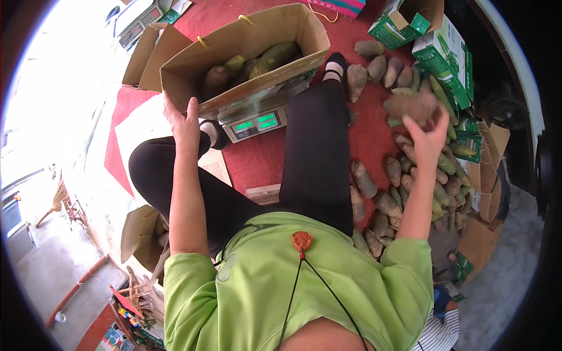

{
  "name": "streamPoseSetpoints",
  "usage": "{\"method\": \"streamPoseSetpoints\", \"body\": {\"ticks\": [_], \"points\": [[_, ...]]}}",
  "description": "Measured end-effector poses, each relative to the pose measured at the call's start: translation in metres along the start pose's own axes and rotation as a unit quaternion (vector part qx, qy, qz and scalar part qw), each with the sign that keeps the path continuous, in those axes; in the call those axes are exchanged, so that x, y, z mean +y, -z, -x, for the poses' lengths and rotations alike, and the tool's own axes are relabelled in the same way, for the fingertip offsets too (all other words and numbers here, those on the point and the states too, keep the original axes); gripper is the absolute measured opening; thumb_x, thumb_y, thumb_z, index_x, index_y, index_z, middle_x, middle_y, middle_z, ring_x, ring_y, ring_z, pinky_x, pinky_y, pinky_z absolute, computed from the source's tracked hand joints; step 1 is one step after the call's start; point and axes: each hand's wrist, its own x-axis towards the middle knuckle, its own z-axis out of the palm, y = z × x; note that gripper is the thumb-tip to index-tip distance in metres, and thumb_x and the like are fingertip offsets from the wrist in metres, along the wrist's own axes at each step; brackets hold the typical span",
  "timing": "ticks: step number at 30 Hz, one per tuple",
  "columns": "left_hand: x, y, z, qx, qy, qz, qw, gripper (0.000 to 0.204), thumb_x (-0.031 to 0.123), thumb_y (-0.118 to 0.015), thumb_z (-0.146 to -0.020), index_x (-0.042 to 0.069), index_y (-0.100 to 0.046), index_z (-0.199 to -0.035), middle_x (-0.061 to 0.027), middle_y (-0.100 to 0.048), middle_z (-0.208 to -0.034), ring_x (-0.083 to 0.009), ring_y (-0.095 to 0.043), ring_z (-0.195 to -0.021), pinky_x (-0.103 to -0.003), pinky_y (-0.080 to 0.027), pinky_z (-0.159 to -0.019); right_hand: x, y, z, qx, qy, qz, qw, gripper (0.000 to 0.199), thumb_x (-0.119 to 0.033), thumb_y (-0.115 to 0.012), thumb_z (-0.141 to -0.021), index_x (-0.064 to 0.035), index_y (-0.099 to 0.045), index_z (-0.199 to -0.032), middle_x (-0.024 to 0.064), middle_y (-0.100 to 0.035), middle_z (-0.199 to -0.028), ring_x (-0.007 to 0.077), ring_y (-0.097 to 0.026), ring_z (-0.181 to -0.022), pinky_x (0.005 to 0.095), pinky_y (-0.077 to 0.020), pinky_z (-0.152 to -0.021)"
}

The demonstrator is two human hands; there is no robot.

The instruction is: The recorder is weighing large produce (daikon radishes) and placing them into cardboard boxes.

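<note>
A tall cardboard box with yellow rope handles stands tilted on a digital scale with a lit green display. Several long green radishes, some soil-covered, lie inside it. My left hand grips the box's near left corner, thumb on one side of the edge and fingers on the other. Off to the right, my right hand has its fingers closed round a muddy radish, blurred by motion. Beneath and beyond that hand, a large pile of soil-covered radishes spreads over the red floor covering.
Green-and-white cartons stand at the far right. An opened brown box sits beyond my left hand. Another cardboard box is by my left elbow. My legs straddle the scale. At lower right, part of a person in a striped garment shows.
</note>
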Motion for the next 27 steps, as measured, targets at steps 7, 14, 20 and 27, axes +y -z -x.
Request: {"method": "streamPoseSetpoints", "body": {"ticks": [7, 14, 20, 27], "points": [[-0.016, -0.002, -0.004, 0.004, -0.022, 0.041, 0.999, 0.073, 0.025, -0.062, -0.084, 0.001, -0.02, -0.14, -0.0259, -0.028, -0.135, -0.0375, -0.03, -0.126, -0.041, -0.027, -0.104, -0.128, -0.115, -0.069, -0.145, 0.235, -0.051, 0.96, 0.056, -0.009, -0.074, -0.067, -0.0054, -0.049, -0.116, 0.0108, -0.052, -0.114, 0.0218, -0.052, -0.106, 0.036, -0.0418, -0.09], [-0.001, -0.005, -0.005, 0.008, 0.004, 0.064, 0.998, 0.077, 0.024, -0.063, -0.083, -0.003, -0.018, -0.139, -0.026, -0.026, -0.138, -0.0367, -0.029, -0.128, -0.04, -0.025, -0.106, -0.118, -0.175, -0.062, -0.183, 0.365, 0.082, 0.909, 0.053, -0.008, -0.072, -0.064, -0.0038, -0.05, -0.113, 0.0151, -0.053, -0.105, 0.0345, -0.051, -0.101, 0.0399, -0.0412, -0.087], [0.016, 0.001, 0.0, 0.005, 0.023, -0.001, 1.0, 0.079, 0.025, -0.064, -0.082, -0.004, -0.017, -0.139, -0.0249, -0.025, -0.14, -0.0344, -0.027, -0.131, -0.038, -0.024, -0.107, 0.017, -0.102, -0.034, -0.144, 0.022, -0.112, 0.983, 0.028, -0.009, -0.065, -0.078, -0.0011, -0.059, -0.104, 0.0094, -0.062, -0.103, 0.017, -0.059, -0.093, 0.0285, -0.0466, -0.08], [0.024, 0.006, 0.004, 0.007, 0.05, 0.076, 0.996, 0.079, 0.025, -0.062, -0.085, -0.003, -0.013, -0.14, -0.019, -0.029, -0.143, -0.0271, -0.03, -0.131, -0.033, -0.025, -0.105, 0.19, 0.007, 0.114, -0.116, -0.129, 0.206, 0.963, 0.028, -0.012, -0.064, -0.077, 0.0023, -0.059, -0.1, 0.0164, -0.064, -0.091, 0.0235, -0.062, -0.086, 0.0323, -0.0472, -0.076]]}}
